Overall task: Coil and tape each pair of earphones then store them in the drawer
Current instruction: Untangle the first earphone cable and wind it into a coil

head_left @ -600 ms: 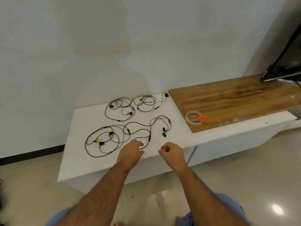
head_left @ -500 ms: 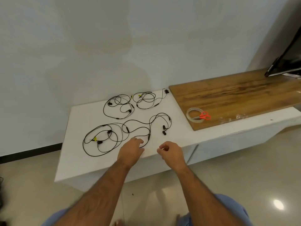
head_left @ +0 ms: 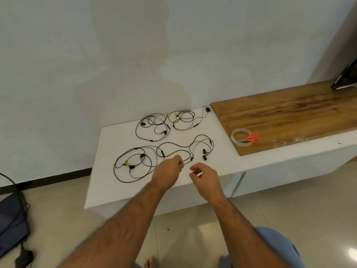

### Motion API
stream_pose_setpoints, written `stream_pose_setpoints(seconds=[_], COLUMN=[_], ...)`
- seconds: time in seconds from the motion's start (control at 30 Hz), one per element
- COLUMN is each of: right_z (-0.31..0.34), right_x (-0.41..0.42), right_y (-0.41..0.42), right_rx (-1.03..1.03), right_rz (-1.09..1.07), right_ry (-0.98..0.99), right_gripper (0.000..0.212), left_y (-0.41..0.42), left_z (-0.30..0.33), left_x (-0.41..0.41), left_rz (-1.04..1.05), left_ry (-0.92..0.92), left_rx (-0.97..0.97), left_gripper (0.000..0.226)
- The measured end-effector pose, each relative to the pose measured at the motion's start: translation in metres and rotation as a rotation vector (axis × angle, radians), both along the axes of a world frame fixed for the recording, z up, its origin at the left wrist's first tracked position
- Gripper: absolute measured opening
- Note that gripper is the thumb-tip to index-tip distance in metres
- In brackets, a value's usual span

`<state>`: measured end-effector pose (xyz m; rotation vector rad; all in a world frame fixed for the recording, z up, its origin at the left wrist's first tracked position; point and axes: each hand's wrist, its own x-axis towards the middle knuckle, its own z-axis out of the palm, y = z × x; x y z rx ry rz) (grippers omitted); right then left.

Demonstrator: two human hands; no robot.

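A: Both hands have moved since half a second back. Left hand [head_left: 166, 173] has closed up; earlier its fingers lay flat by the cord, now they curl at the near loop of the front-right earphones [head_left: 185, 149]. Looks like a pinch on the cord, though the contact is small and partly hidden.

B: Right hand [head_left: 205, 176]?

A: Lifted slightly, just right of the left one. Fingers loosely curled, thumb near the forefinger, nothing in them. Not touching the cord.

B: Where do the earphones lie?

A: Four black sets on the white counter [head_left: 108, 186], all loose. Front-right set sprawls in an open loop, its two buds [head_left: 204, 154] side by side beyond the right hand. Front-left set [head_left: 133, 163] is a rough tangle with a yellow tag. Two more at the back near the wall: back-left set [head_left: 152, 126] and back-right set [head_left: 185, 119], close together.

B: Tape?

A: Clear tape roll [head_left: 242, 140] on the wood board [head_left: 289, 117], right of the earphones. Red-handled scissors [head_left: 251, 138] lie across the roll.

B: Drawer?

A: White fronts [head_left: 289, 175] below the counter's edge; cannot tell which is the drawer.
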<state>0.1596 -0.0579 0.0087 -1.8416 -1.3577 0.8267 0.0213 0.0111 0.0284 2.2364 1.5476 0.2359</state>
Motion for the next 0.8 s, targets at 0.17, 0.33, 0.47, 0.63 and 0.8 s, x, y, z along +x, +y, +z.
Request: stream_pose_setpoints(seconds=[0.17,0.33,0.47,0.63,0.8], right_z=[0.054,0.146,0.227,0.31,0.373], right_x=[0.012,0.019,0.015,0.006,0.0], right_y=[-0.008,-0.002,0.0,-0.007,-0.018], right_rx=[0.106,0.32,0.462,0.59,0.704], right_rz=[-0.045,-0.054,-0.035,-0.018,-0.024], right_ry=[0.028,-0.001,-0.002,-0.016,-0.08], right_gripper=[0.019,0.017,0.018,0.024,0.026], left_y=[0.012,0.011,-0.005,-0.025,-0.042], left_z=[0.087,0.191,0.266,0.336,0.4], left_x=[-0.002,-0.005,-0.006,-0.008,-0.011], left_rz=[0.065,0.015,-0.046,-0.108,-0.128], left_ry=[-0.238,-0.375,-0.417,-0.43,-0.382], left_rx=[0.104,0.259,0.364,0.482,0.607], left_gripper=[0.012,0.008,0.01,0.01,0.009])
